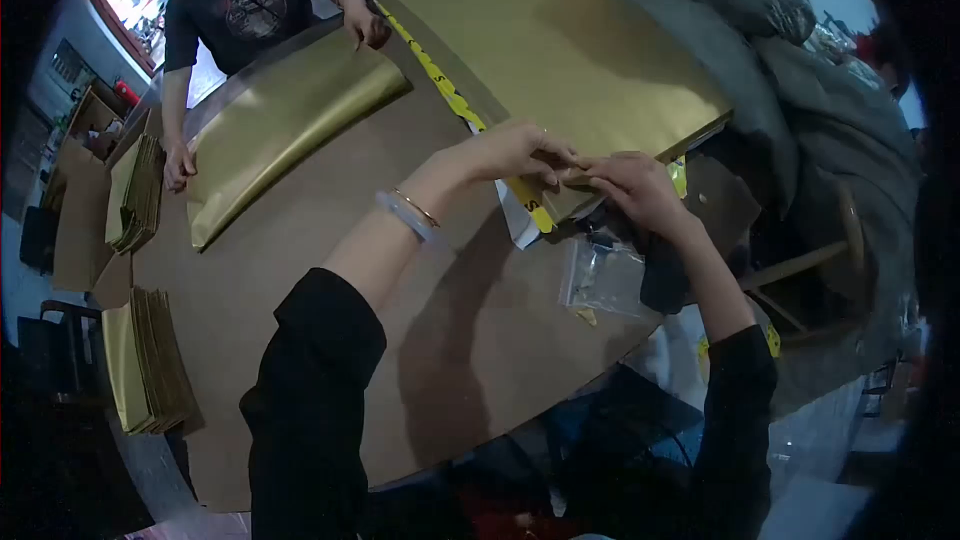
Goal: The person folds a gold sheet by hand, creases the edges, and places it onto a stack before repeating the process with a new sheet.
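Observation:
A large stack of gold sheets [570, 40] lies on the right of the table, its near corner toward me. My left hand [518, 152], with bangles on the wrist, is closed, its fingertips pinching the gold sheet at that corner. From the other side my right hand [640, 190] meets it, thumb and fingers also closed on the sheet's edge. The fingers partly hide the pinched bit. Yellow tape with black marks [447, 95] runs along the stack's left edge, ending just below my left hand.
Across the table a co-worker [250, 10] has both hands on a folded gold sheet [290, 135]. Two bundles of folded gold sheets [160, 360] stand at the left edge. A clear plastic bag [605, 278] lies below my right hand. Grey cloth [830, 110] drapes over the right side.

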Available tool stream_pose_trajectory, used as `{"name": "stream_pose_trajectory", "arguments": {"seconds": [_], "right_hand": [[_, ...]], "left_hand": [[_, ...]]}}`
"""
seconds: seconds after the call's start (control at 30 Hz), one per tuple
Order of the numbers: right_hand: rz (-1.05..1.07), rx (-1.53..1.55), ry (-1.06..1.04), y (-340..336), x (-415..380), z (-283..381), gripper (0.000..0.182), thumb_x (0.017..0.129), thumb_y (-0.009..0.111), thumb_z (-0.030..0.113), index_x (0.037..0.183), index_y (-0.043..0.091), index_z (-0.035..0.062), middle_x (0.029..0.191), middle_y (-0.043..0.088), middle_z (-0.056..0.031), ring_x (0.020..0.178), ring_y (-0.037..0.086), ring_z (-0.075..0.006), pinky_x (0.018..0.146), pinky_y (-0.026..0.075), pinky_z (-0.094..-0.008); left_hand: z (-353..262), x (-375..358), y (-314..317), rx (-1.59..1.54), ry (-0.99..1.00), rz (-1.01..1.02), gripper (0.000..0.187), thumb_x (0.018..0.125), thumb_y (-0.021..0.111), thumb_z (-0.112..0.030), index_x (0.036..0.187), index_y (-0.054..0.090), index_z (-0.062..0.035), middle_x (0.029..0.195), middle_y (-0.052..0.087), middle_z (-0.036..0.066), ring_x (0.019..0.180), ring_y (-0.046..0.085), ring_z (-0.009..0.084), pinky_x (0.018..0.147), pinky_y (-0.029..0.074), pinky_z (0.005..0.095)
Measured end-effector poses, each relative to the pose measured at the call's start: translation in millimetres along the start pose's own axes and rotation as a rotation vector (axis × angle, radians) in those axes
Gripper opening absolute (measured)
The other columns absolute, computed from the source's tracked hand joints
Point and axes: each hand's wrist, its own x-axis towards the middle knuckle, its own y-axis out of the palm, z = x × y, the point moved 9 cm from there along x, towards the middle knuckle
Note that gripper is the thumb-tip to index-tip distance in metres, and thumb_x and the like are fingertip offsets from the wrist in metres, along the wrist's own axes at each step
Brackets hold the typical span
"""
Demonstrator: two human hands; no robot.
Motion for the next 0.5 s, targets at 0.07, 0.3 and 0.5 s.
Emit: {"name": "stream_pose_trajectory", "arguments": {"seconds": [0.07, 0.3, 0.5], "right_hand": [[-0.049, 0.072, 0.027, -1, 0, -5, 0.017, 0.079, 0.067, 0.016, 0.092, 0.068, 0.0041, 0.091, 0.069, -0.0082, 0.083, 0.065, -0.0264, 0.073, 0.051, -0.0358], [0.032, 0.393, 0.385, 11, -3, -38, 0.021, 0.080, 0.069, 0.017, 0.095, 0.069, 0.0036, 0.085, 0.070, -0.0076, 0.072, 0.066, -0.0170, 0.066, 0.051, -0.0282], [-0.191, 0.371, 0.294, -3, -6, -20, 0.024, 0.078, 0.069, 0.016, 0.101, 0.068, 0.0074, 0.115, 0.060, -0.0085, 0.083, 0.064, -0.0221, 0.072, 0.051, -0.0305]], "left_hand": [[9, 3, 1, -0.105, -0.036, 0.007, 0.032, 0.082, 0.058, 0.004, 0.113, 0.060, -0.0017, 0.112, 0.062, 0.008, 0.088, 0.063, 0.0137, 0.077, 0.053, 0.0283], [12, 9, -9, -0.006, -0.050, -0.061, 0.020, 0.085, 0.058, -0.003, 0.104, 0.065, -0.0006, 0.102, 0.067, 0.007, 0.085, 0.064, 0.0127, 0.076, 0.054, 0.0268], [-3, 5, -17, 0.249, -0.017, -0.203, 0.021, 0.090, 0.057, -0.019, 0.098, 0.064, -0.0010, 0.086, 0.068, 0.008, 0.077, 0.066, 0.0134, 0.068, 0.053, 0.0281]]}}
